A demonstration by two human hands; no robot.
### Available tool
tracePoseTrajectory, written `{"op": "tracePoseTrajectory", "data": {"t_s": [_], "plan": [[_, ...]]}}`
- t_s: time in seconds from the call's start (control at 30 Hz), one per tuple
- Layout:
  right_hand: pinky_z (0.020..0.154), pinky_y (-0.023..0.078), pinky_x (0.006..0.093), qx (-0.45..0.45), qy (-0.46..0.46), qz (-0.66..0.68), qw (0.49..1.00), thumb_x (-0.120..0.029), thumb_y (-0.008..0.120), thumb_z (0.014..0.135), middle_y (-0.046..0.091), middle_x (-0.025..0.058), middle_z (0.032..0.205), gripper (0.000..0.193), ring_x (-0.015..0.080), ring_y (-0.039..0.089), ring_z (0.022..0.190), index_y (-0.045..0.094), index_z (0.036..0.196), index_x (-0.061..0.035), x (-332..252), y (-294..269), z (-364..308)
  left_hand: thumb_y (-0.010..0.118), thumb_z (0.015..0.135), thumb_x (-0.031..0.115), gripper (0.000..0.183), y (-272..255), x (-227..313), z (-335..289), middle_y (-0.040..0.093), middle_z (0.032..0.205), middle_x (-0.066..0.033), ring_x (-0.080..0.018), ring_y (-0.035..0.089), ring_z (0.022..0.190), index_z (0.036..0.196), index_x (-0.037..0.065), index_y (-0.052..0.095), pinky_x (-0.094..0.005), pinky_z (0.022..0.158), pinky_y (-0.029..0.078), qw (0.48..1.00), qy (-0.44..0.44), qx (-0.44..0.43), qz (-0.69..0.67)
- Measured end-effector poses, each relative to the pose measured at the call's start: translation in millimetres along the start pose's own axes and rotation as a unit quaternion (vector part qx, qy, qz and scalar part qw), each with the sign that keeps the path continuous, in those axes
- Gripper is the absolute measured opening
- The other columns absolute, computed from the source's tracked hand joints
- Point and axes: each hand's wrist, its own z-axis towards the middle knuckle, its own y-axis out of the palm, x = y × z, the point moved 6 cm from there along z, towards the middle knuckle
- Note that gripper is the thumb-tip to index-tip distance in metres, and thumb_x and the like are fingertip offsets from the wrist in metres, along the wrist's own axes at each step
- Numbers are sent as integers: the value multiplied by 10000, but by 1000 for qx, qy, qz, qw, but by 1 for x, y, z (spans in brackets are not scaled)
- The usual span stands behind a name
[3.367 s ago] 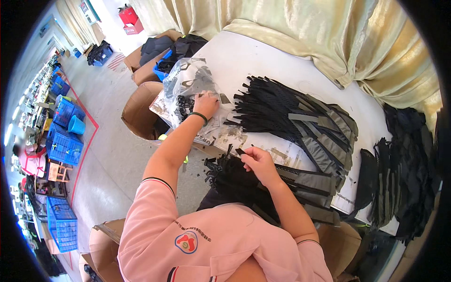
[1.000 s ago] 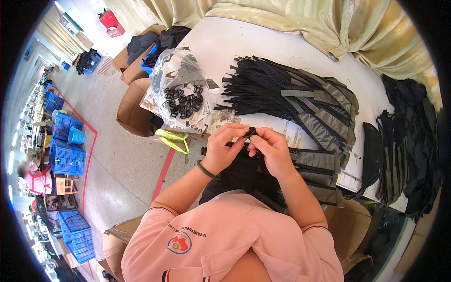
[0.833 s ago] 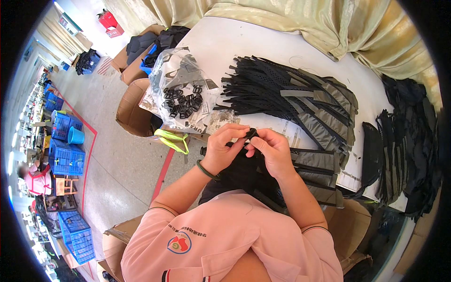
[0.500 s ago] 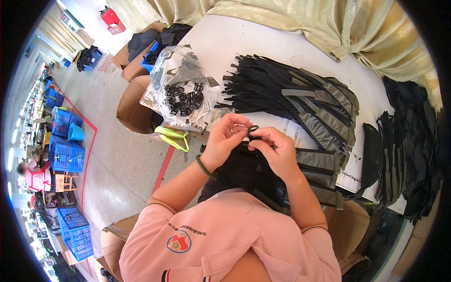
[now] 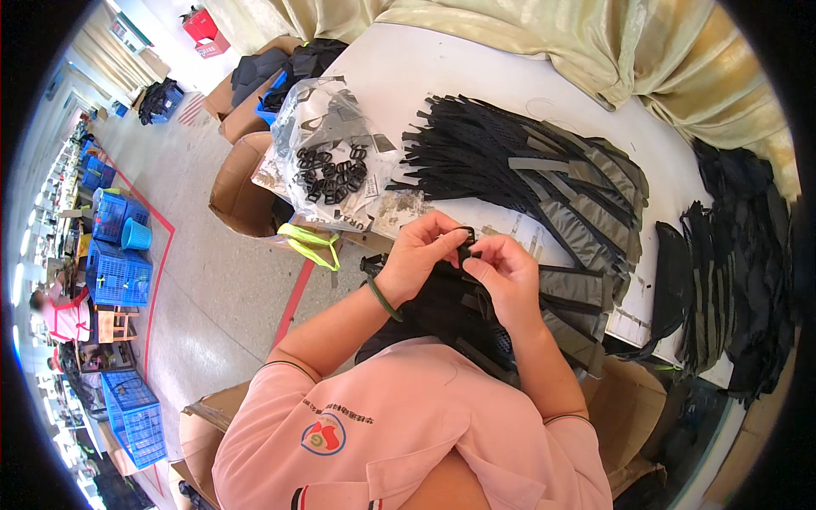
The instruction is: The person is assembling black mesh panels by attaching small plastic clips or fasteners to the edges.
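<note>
A small black plastic buckle (image 5: 467, 237) sits between my two hands, just off the table's near edge. My left hand (image 5: 419, 257) pinches its left side between thumb and fingers. From the right, my right hand (image 5: 503, 269) closes on a black strap end (image 5: 463, 255) at the buckle; the fingers hide much of it. Below them, black fabric (image 5: 442, 308) lies across my lap. Ahead and left, a clear plastic bag (image 5: 327, 115) lies open, with several black buckles (image 5: 333, 177) in it. A pile of black straps with grey-green panels (image 5: 544, 170) spreads beyond my right hand.
The white table (image 5: 399, 64) reaches back to a gold curtain (image 5: 544, 30). Black and grey-green pieces (image 5: 722, 272) hang over its right side. Cardboard boxes (image 5: 242, 191) stand at its left, with a neon-yellow strip (image 5: 308, 242). Blue crates (image 5: 119, 276) and a person (image 5: 68, 314) are far left.
Both hands have moved slightly down and right with the buckle. It has turned more upright, and my fingers have shifted around it and the strap end.
</note>
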Motion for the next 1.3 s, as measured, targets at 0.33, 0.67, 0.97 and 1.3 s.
{"op": "tracePoseTrajectory", "data": {"t_s": [0.33,0.67,0.97,1.3], "plan": [[570,359,154,52,88,109,989,60,685,731,466,-58,711,295,16,422,623,456,832,-96,19,0,2,636,820,-15,89,-1,5,-7,654,862,-39,-95,594,793,897,28,625,-230,753,470,993,104,3,50],[570,399,171,61,102,162,980,-24,662,806,491,-36,714,196,38,461,611,500,914,-53,11,-4,-2,646,759,-105,351,13,-3,-17,471,1119,-68,-142,493,1058,1060,42,542,-285,903,416,976,139,-142,89],[581,419,196,-55,77,-102,990,-149,598,884,585,-19,736,131,39,504,636,613,874,-19,-9,-19,13,638,794,-64,344,22,-13,-28,513,965,-23,-102,545,859,1068,45,462,-247,743,475,972,13,-217,90],[982,359,453,205,-97,-730,644,-37,539,788,458,102,1283,491,280,434,1192,442,1259,-139,-32,-203,129,714,769,109,487,-70,20,-73,493,820,-11,-66,456,588,1171,62,443,-201,521,371,899,24,44,435]]}}
